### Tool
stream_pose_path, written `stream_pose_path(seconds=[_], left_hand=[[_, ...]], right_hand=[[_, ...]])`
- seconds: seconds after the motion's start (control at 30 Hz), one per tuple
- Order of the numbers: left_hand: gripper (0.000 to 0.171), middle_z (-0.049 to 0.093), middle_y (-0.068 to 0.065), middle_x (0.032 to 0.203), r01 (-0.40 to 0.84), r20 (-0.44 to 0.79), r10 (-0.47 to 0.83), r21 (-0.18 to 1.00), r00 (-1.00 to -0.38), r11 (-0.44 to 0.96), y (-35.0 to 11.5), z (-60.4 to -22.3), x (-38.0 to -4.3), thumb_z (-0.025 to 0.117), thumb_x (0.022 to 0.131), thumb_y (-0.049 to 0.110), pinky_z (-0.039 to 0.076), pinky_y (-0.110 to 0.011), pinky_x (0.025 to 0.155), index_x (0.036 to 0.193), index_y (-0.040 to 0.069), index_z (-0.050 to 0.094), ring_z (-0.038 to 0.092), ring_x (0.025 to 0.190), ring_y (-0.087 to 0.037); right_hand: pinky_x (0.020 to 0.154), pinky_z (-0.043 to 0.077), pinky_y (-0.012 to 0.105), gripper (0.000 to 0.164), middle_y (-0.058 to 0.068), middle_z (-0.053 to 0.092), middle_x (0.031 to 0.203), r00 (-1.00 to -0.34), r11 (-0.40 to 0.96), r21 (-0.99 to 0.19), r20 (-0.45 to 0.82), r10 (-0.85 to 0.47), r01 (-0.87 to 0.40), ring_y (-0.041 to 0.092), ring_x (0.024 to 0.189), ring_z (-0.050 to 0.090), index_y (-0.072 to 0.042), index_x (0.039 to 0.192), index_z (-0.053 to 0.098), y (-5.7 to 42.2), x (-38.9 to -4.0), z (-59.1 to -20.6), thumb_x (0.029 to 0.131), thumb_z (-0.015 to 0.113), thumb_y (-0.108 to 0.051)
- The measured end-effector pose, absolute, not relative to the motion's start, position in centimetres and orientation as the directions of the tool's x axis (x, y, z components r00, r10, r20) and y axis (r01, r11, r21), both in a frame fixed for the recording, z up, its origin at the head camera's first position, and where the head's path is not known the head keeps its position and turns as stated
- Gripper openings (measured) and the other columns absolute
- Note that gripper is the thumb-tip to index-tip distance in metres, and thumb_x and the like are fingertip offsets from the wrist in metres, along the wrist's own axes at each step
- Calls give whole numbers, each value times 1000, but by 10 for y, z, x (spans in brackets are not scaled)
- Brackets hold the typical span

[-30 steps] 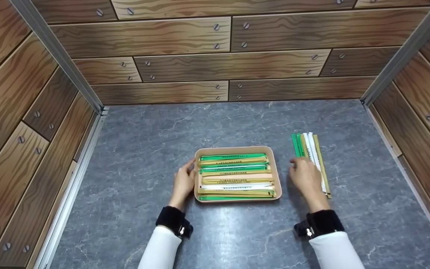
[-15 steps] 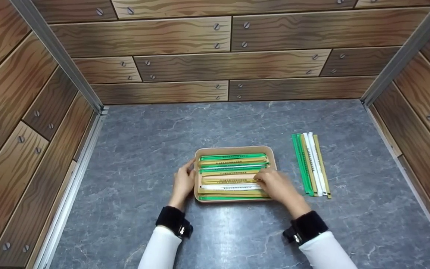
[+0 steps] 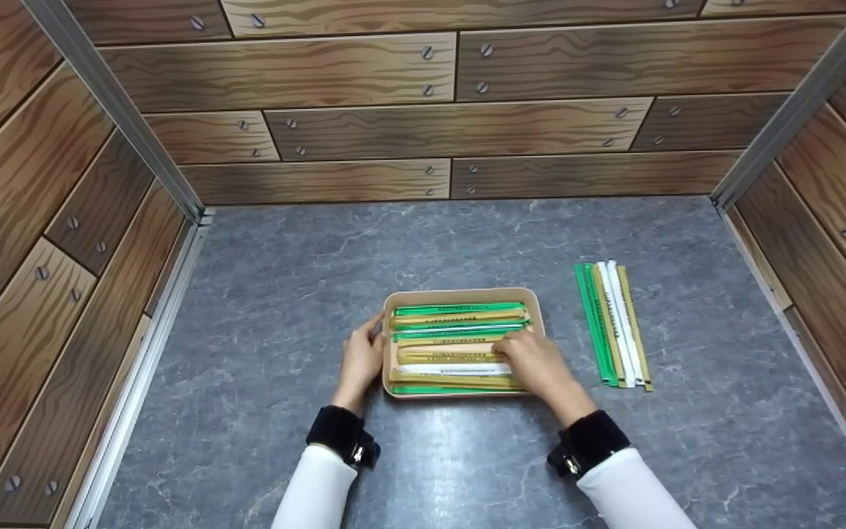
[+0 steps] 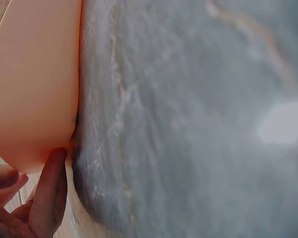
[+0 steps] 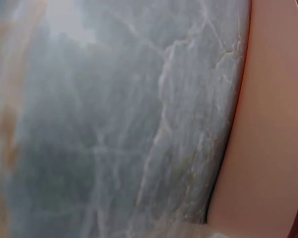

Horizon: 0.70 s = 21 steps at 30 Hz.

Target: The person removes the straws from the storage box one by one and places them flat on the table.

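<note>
Gray tbl holds tray, pkts w/ illegible print

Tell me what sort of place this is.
Probably a staged work booth: wood-print panels enclose a grey marbled work surface on three visible sides, with metal strips along the corners.
</note>
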<state>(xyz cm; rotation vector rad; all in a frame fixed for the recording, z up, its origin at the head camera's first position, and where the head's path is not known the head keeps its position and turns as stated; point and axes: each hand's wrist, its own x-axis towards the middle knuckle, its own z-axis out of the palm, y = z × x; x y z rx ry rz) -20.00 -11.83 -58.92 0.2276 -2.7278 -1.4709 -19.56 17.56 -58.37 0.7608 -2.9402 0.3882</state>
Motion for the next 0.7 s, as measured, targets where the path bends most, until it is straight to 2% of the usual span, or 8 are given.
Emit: stream_pose_path(seconds=[0.17, 0.57, 0.7], left_hand=[[43, 57, -3, 67, -111, -47, -131, 833, -990, 542, -119, -590, -200, 55, 97, 4, 40, -28, 52, 139, 11, 57, 48, 52, -12], [42, 61, -7, 71, -108, -46, -127, 834, -991, 541, -118, -589, -201, 55, 97, 4, 42, -28, 54, 139, 9, 57, 51, 55, -13], [42, 61, -7, 71, -102, -37, -130, 835, -991, 540, -118, -590, -201, 56, 96, 3, 43, -29, 54, 138, 8, 58, 52, 55, -14]], right_hand=[[68, 53, 43, 6, 5, 66, 81, -859, 829, -226, 166, -485, -512, 27, 77, 64, -10, 86, 76, 177, -195, -587, 83, 74, -5], [71, 54, 44, 12, 4, 68, 85, -860, 825, -249, 212, -465, -507, 28, 82, 65, -9, 89, 78, 178, -194, -586, 79, 77, -3], [74, 53, 43, 12, 3, 69, 85, -871, 823, -294, 243, -427, -486, 26, 83, 64, -10, 90, 78, 181, -193, -580, 80, 78, -4]])
